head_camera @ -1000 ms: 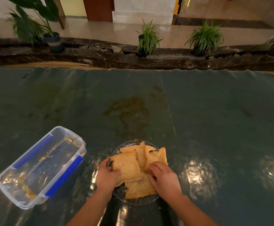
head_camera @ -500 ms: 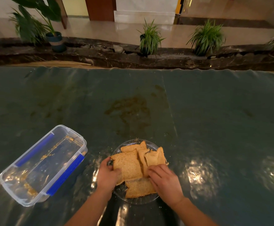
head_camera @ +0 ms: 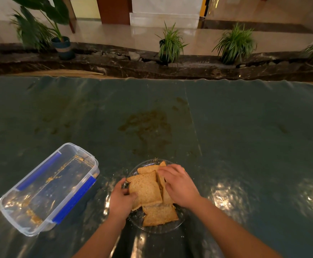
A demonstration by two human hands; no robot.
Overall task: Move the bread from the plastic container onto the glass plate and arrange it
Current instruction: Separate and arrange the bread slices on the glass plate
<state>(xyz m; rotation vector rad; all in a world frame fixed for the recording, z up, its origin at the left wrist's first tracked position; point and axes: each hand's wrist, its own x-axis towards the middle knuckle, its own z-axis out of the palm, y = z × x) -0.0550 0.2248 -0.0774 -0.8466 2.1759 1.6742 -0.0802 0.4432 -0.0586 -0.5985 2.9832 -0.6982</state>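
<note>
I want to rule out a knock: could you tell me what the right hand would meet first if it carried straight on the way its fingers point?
The right hand points away and left across the bread. Beyond the glass plate, only bare tablecloth seemingly.

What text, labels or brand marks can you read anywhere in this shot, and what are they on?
None can be read.
Plastic container: clear walls and blue clips, no label or brand showing.
Glass plate and bread: no marks.
Plant pots and the far wall: no legible sign or number.
</note>
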